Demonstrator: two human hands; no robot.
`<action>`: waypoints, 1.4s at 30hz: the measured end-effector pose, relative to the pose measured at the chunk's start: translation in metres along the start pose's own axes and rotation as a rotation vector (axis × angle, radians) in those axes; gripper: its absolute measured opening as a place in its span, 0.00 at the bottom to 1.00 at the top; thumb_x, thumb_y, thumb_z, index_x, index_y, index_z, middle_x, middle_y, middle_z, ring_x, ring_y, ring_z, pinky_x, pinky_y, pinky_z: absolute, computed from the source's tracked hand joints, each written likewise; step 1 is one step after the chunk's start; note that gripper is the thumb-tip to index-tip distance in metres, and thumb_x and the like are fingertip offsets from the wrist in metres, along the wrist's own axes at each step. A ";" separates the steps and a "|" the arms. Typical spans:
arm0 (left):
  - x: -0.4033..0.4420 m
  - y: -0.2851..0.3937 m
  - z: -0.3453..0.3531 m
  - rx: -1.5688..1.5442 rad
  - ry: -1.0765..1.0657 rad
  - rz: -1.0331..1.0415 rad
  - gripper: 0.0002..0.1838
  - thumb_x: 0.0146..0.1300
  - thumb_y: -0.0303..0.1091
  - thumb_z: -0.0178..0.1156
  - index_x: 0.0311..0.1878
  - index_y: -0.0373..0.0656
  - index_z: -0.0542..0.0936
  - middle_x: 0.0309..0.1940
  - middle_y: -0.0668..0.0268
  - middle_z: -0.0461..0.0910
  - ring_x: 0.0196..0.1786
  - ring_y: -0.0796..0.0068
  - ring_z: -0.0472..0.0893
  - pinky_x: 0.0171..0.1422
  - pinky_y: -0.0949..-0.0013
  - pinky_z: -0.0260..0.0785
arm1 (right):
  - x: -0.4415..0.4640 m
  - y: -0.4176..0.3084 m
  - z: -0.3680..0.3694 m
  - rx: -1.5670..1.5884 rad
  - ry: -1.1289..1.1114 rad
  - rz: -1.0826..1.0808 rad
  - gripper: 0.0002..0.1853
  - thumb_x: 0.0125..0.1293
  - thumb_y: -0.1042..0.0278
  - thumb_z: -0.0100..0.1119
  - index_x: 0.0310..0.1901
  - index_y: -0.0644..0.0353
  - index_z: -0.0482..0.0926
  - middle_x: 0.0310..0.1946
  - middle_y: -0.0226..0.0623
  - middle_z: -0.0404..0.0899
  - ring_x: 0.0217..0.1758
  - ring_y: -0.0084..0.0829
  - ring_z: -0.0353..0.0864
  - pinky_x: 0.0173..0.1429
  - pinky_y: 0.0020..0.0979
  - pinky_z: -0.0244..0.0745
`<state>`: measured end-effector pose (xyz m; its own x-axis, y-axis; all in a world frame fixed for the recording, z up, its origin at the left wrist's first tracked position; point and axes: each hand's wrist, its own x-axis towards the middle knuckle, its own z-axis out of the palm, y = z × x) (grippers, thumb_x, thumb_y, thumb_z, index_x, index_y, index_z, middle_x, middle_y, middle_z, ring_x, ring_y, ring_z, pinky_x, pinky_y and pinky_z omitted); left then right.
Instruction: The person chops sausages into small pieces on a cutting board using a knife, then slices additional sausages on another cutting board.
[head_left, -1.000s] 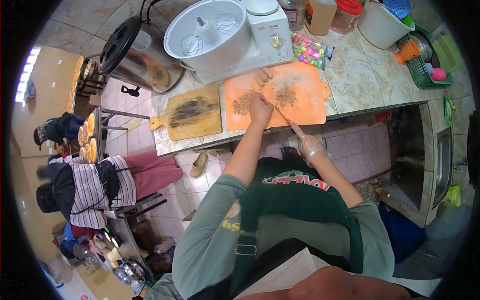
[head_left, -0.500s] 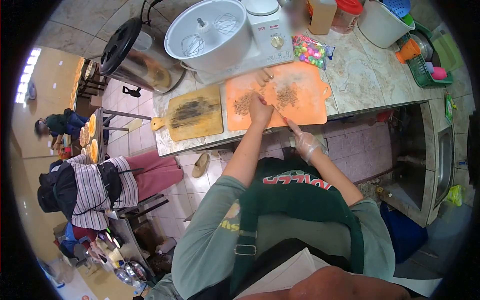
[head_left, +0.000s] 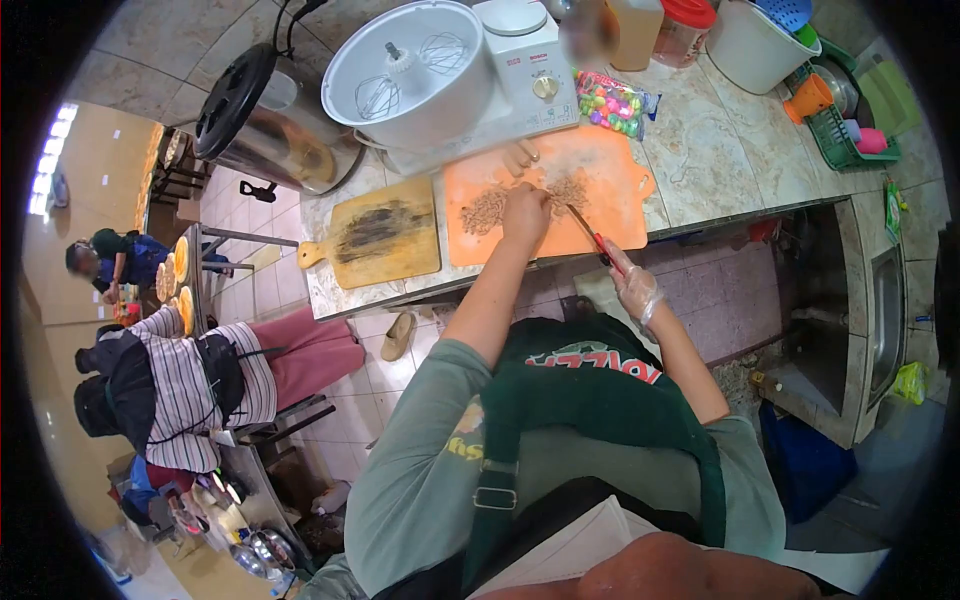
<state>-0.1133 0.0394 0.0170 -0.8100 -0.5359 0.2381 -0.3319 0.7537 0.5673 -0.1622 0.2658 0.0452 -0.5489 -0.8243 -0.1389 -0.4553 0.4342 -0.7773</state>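
Holding a red-handled knife (head_left: pixel 600 242) in the closed, gloved right hand (head_left: pixel 637 287), pointing its blade at chopped pieces (head_left: pixel 568 190) on the orange cutting board (head_left: pixel 622 212). Holding the left hand (head_left: pixel 527 210) curled over the board; cannot tell whether gripping anything.

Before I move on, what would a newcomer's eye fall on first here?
Probably the bright orange plastic cutting board on the marbled tile counter, with chopped light-brown pieces scattered on it and the left hand over it. Next, the red-handled metal knife in the clear-gloved right hand, crossing the board's front edge. Behind the board, the white mixing bowl with two wire whisks stands out.
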 end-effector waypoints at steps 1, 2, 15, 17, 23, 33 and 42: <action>0.001 0.000 0.001 0.006 -0.021 -0.017 0.04 0.46 0.28 0.58 0.23 0.38 0.78 0.28 0.56 0.74 0.37 0.57 0.73 0.44 0.60 0.66 | -0.001 0.003 -0.001 -0.004 -0.013 -0.005 0.29 0.62 0.71 0.41 0.63 0.35 0.50 0.49 0.52 0.69 0.45 0.53 0.71 0.47 0.45 0.68; 0.002 -0.001 0.002 0.006 -0.022 -0.015 0.04 0.46 0.28 0.58 0.23 0.38 0.78 0.28 0.56 0.74 0.37 0.57 0.73 0.44 0.60 0.66 | -0.003 0.007 -0.001 -0.003 -0.012 -0.005 0.29 0.62 0.71 0.41 0.63 0.35 0.50 0.49 0.52 0.69 0.45 0.53 0.71 0.47 0.45 0.68; -0.001 0.004 -0.030 -0.067 -0.034 -0.352 0.07 0.46 0.32 0.58 0.25 0.38 0.79 0.24 0.55 0.78 0.30 0.59 0.78 0.36 0.62 0.69 | 0.033 0.003 0.032 0.074 -0.129 -0.052 0.27 0.62 0.72 0.40 0.63 0.41 0.53 0.49 0.50 0.70 0.51 0.48 0.70 0.53 0.38 0.66; -0.005 0.006 -0.031 -0.040 -0.098 -0.390 0.08 0.46 0.33 0.59 0.24 0.39 0.80 0.23 0.55 0.78 0.30 0.60 0.78 0.36 0.63 0.70 | 0.036 0.000 0.029 0.100 -0.092 -0.031 0.27 0.62 0.72 0.40 0.63 0.42 0.53 0.50 0.50 0.70 0.52 0.47 0.69 0.54 0.37 0.66; -0.016 0.000 -0.007 -0.065 -0.127 -0.395 0.08 0.45 0.34 0.58 0.24 0.39 0.80 0.22 0.55 0.78 0.29 0.58 0.78 0.37 0.62 0.70 | 0.028 -0.023 0.015 -0.075 -0.229 0.155 0.28 0.63 0.70 0.39 0.64 0.36 0.49 0.46 0.54 0.71 0.48 0.51 0.71 0.50 0.43 0.66; -0.021 0.001 -0.007 -0.068 -0.029 -0.354 0.07 0.46 0.31 0.57 0.25 0.38 0.80 0.23 0.53 0.78 0.29 0.58 0.78 0.37 0.62 0.70 | 0.025 -0.008 0.031 -0.152 -0.196 0.076 0.27 0.64 0.66 0.36 0.64 0.34 0.46 0.38 0.56 0.74 0.41 0.52 0.74 0.45 0.47 0.67; -0.024 0.000 -0.002 -0.025 0.004 -0.283 0.07 0.47 0.31 0.56 0.24 0.36 0.79 0.22 0.52 0.77 0.28 0.56 0.77 0.36 0.61 0.69 | 0.031 -0.017 0.033 -0.175 -0.224 0.105 0.27 0.64 0.67 0.35 0.64 0.35 0.46 0.35 0.58 0.74 0.38 0.53 0.74 0.43 0.47 0.67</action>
<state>-0.0929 0.0517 0.0133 -0.6845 -0.7256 0.0706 -0.5327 0.5639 0.6311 -0.1489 0.2207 0.0336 -0.4399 -0.8229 -0.3596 -0.5293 0.5610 -0.6365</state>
